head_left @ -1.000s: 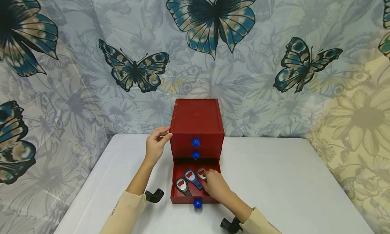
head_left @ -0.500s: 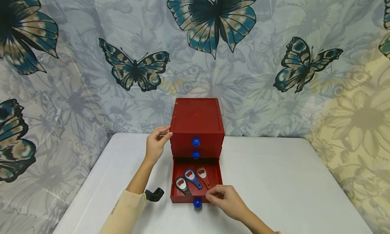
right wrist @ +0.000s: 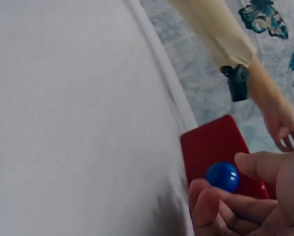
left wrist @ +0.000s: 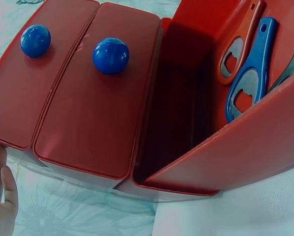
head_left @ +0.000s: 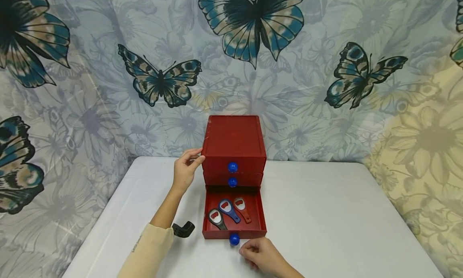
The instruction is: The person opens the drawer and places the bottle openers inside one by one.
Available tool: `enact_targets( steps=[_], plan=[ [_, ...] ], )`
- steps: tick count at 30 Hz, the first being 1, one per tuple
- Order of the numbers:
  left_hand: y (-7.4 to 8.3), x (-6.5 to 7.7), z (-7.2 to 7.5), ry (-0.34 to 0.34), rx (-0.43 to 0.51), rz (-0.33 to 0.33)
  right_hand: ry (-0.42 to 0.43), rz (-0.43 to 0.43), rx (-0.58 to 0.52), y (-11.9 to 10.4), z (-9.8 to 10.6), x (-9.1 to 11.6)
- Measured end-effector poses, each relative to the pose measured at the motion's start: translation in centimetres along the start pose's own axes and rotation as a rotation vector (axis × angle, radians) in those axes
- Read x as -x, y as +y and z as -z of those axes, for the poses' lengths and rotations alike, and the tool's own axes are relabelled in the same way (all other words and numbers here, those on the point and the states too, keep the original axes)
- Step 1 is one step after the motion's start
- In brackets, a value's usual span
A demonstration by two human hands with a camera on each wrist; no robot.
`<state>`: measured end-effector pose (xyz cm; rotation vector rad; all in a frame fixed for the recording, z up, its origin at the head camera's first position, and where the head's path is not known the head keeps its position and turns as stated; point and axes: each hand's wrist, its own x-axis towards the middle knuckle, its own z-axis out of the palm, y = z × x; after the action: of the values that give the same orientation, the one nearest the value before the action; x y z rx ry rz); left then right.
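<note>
A red drawer cabinet [head_left: 234,135] stands on the table with its bottom drawer [head_left: 255,223] pulled out. Inside lie three bottle openers: a black one [head_left: 216,218], a blue one [head_left: 228,209] and an orange-red one [head_left: 242,209]. My left hand [head_left: 185,171] touches the cabinet's upper left side with its fingertips. In front of the drawer, right of its blue knob [head_left: 234,239], my right hand [head_left: 265,256] hovers with bent fingers and holds nothing. The right wrist view shows a gap between thumb and fingers, with the knob [right wrist: 222,177] seen beyond them.
Two upper drawers with blue knobs [head_left: 232,167] are closed. A white cloth covers the table [head_left: 325,213]. Behind it hangs a butterfly-patterned backdrop [head_left: 289,89]. A black wrist device [head_left: 183,229] sits by the left sleeve.
My right hand has left the orange-red bottle opener and come out of the drawer, toward me, to beside the knob. My left hand stays on the cabinet.
</note>
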<state>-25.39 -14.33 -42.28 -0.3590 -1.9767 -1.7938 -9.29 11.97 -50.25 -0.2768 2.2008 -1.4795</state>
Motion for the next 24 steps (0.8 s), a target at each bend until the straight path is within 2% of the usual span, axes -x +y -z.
enact_targets(
  steps=[4,12,16,24],
  plan=[
    [0.1,-0.1,0.0,0.004,-0.007,0.002,0.029,-0.026,-0.05,0.6,-0.7,-0.4],
    [1.0,0.1,-0.1,0.009,-0.013,0.033,0.084,-0.096,-0.301,1.1,-1.8,-1.5],
    [1.2,0.1,-0.1,0.004,-0.005,0.041,0.068,-0.116,-0.347,1.0,-2.2,-1.8],
    [0.4,0.1,-0.2,0.014,-0.003,0.026,0.063,-0.112,-0.399,0.4,-2.7,-2.0]
  ],
)
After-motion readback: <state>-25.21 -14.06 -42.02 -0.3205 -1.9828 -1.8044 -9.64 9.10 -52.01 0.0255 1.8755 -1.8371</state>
